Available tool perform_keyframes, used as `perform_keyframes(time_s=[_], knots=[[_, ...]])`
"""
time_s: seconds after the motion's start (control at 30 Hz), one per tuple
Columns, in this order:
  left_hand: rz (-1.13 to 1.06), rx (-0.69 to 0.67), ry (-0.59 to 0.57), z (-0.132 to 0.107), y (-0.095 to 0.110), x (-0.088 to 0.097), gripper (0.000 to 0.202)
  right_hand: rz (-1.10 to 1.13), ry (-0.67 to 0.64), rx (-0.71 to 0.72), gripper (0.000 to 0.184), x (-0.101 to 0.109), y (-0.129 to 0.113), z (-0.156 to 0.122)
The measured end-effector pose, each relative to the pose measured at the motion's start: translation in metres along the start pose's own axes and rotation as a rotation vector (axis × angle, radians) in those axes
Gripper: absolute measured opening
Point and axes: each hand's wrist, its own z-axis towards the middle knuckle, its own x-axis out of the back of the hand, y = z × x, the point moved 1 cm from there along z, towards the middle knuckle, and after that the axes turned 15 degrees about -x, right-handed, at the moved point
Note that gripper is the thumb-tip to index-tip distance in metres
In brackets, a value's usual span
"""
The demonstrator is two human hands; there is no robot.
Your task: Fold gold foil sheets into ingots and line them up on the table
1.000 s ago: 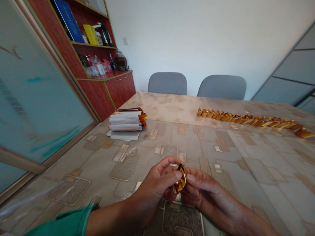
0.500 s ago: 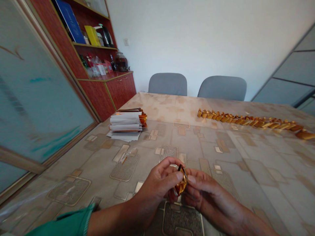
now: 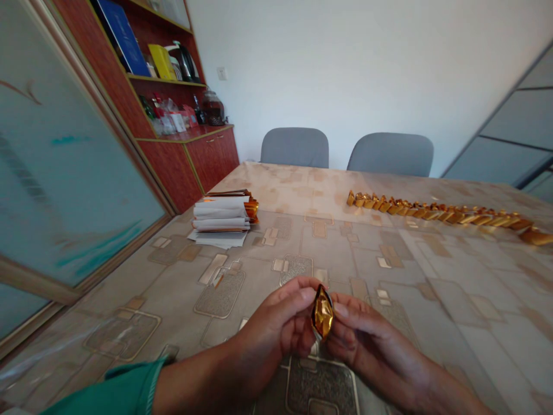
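Note:
Between my two hands is a small gold foil paper ingot [image 3: 322, 314], boat-shaped with pointed ends and a creased, shiny hollow facing me. My left hand [image 3: 283, 320] grips its left side, thumb along the upper edge and fingers curled behind. From the other side my right hand [image 3: 363, 328] pinches it, thumb against the right edge and fingers folded underneath. Both hands are just above the near part of the table. A long row of folded gold paper ingots [image 3: 436, 213] lies at the far right. To the left sits a stack of white-backed gold foil sheets [image 3: 222, 219].
A patterned plastic cloth covers the table [image 3: 337, 248]. Two grey chairs [image 3: 294, 147] stand behind its far edge. At the left are a frosted sliding door [image 3: 78, 150] and a red wooden cabinet [image 3: 211, 153] with bottles and boxes on its shelves.
My left thumb has moved off the ingot's hollow up to its top edge. The ingot has turned slightly, so more of its gold inside shows. The stack and the row are unchanged.

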Motion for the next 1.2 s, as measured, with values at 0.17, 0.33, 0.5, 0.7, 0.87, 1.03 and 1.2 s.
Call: perform_keyframes(time_s=[0.17,0.33,0.5,0.7,0.87,1.03,1.2], knots=[[-0.115,0.095,-0.004,0.000,0.001,0.003,0.042,0.020,-0.041,-0.016,0.015,-0.004,-0.002,-0.001],[-0.077,0.093,-0.002,0.001,0.001,0.003,0.041,0.020,-0.054,-0.012,0.016,-0.004,-0.001,-0.001],[0.013,0.077,-0.004,0.000,0.002,0.001,0.039,0.010,-0.045,-0.026,0.016,-0.002,0.001,0.000],[0.070,0.055,0.032,0.000,0.000,-0.002,0.041,-0.035,0.017,-0.036,0.024,0.003,0.004,0.001],[0.124,0.031,0.043,-0.001,0.003,-0.005,0.036,-0.075,0.044,-0.047,0.028,0.004,0.004,0.001],[-0.061,0.084,-0.008,0.000,0.003,0.000,0.033,-0.039,0.019,-0.034,0.029,-0.001,0.001,0.000],[-0.227,0.142,-0.049,0.002,0.002,0.007,0.025,0.022,0.011,-0.033,0.024,-0.002,-0.001,-0.002]])
